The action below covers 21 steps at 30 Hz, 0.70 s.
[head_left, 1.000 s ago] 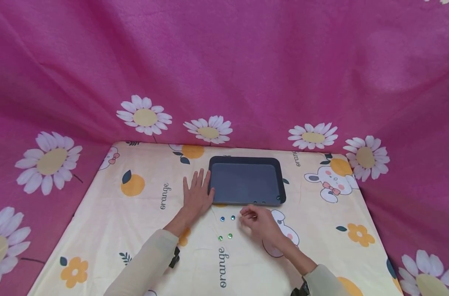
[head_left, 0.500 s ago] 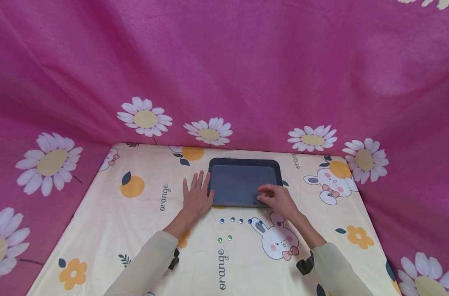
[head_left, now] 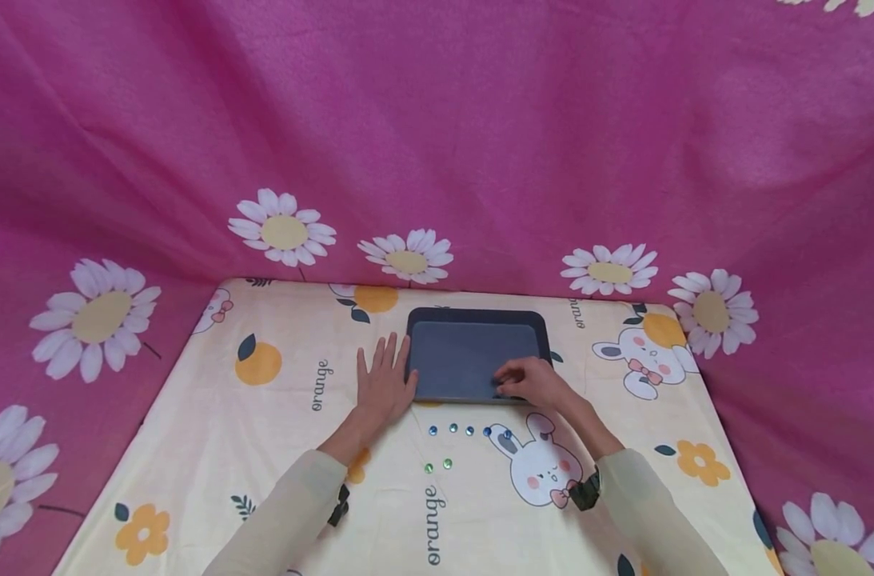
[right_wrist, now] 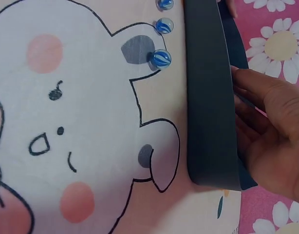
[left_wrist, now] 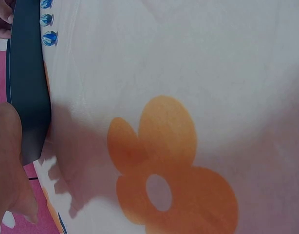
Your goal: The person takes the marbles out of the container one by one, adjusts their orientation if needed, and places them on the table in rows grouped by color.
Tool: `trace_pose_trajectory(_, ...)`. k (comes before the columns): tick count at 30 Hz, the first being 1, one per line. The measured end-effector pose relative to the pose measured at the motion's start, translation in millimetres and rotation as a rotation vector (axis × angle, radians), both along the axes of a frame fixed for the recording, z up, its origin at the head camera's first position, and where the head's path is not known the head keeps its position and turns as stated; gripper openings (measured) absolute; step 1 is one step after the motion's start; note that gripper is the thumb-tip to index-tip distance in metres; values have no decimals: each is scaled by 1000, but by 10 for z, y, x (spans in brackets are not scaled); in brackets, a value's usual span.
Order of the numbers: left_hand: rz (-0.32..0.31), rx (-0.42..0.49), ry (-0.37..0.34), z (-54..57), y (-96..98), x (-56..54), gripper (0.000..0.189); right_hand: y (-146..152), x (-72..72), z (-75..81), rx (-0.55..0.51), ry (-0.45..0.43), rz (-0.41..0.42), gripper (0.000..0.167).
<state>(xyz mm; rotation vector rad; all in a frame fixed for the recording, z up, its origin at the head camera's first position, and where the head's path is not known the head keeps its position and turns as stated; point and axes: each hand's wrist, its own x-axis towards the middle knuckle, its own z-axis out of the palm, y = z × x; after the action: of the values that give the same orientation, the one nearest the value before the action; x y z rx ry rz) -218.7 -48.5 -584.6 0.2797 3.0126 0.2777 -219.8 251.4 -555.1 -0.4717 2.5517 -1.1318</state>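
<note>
A dark grey rectangular tray (head_left: pixel 465 352) lies on the patterned cloth. My left hand (head_left: pixel 385 388) rests flat at its left side, fingers spread and the thumb along the rim. Inside the tray's front right corner, my right hand (head_left: pixel 530 380) reaches down with bent fingers. In the right wrist view the tray's front wall (right_wrist: pixel 210 97) hides the fingertips, so I cannot tell whether they pinch anything. Several blue-swirled glass marbles (head_left: pixel 468 430) form a row in front of the tray. Closer to me lie two green marbles (head_left: pixel 447 463).
A cream cloth (head_left: pixel 278 448) printed with oranges, flowers and rabbits covers the table. Pink fabric (head_left: pixel 437 144) with daisies hangs behind it and along both sides. Each wrist wears a dark strapped device, such as the one on the right wrist (head_left: pixel 585 490).
My right hand has moved from over the cloth, beside the blue marbles, into the tray's front right corner, uncovering the right part of the row. My left hand has stayed in place.
</note>
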Motion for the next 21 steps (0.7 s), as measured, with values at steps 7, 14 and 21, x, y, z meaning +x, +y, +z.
trace_pose_trajectory(7,0,3,-12,9,2,8,70,-4,-98,-59,26,-34,79,16)
trace_pose_trajectory(14,1,6,-1,22,3,17,70,-19,-134,-46,65,-92,110,13)
trace_pose_trajectory(21,3,3,0,20,2,9,71,5,-198,-28,97,-109,153,15)
